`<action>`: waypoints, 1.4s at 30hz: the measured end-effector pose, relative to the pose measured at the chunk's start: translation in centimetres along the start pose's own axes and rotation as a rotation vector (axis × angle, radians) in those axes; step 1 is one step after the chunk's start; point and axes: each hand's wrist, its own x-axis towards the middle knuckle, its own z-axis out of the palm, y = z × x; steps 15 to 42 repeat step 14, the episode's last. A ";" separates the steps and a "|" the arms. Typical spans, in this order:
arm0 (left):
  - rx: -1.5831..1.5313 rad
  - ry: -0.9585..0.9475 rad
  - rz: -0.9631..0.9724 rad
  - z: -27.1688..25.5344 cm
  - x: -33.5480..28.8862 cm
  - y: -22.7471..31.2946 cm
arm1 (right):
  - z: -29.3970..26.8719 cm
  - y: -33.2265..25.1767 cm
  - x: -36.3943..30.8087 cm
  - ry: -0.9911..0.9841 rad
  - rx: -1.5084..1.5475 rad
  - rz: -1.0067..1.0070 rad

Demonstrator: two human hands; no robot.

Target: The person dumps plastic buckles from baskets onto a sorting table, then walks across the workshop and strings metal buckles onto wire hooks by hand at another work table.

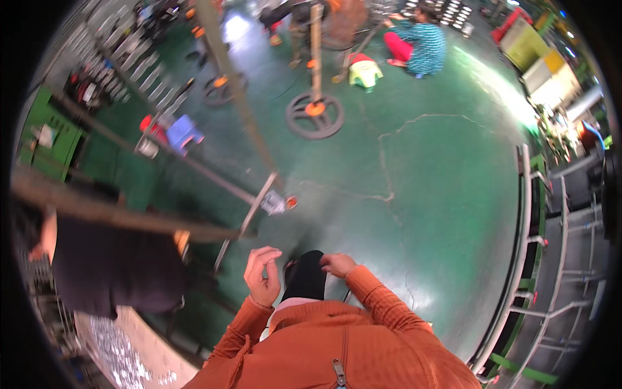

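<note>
My left hand [262, 275] is raised in front of my body, its fingers bent and the thumb apart from them, with nothing seen in it. Across from it, my right hand [337, 264] has its fingers curled in, and no object shows in it. Between the two is my leg in black trousers [306, 277], one knee forward over the green floor [447, 194]. Orange sleeves [382, 292] cover both my arms. Neither hand touches any object that I can see.
A metal frame [259, 204] crosses the left side, beside a person in black [116, 266]. A wheel-shaped base with a post [315, 117] stands ahead. Farther off, a person in a striped top [421, 48] crouches near a stool [365, 72]. Metal rails [518, 259] run along the right.
</note>
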 end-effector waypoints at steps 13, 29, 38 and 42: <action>-0.502 -0.227 0.174 51.3 35.2 5.1 | -37.7 45.3 0.2 0.874 0.443 0.620; -0.637 -0.320 0.236 56.6 37.5 6.9 | -41.0 47.2 0.5 0.879 0.458 0.630; -0.637 -0.320 0.236 56.6 37.5 6.9 | -41.0 47.2 0.5 0.879 0.458 0.630; -0.637 -0.320 0.236 56.6 37.5 6.9 | -41.0 47.2 0.5 0.879 0.458 0.630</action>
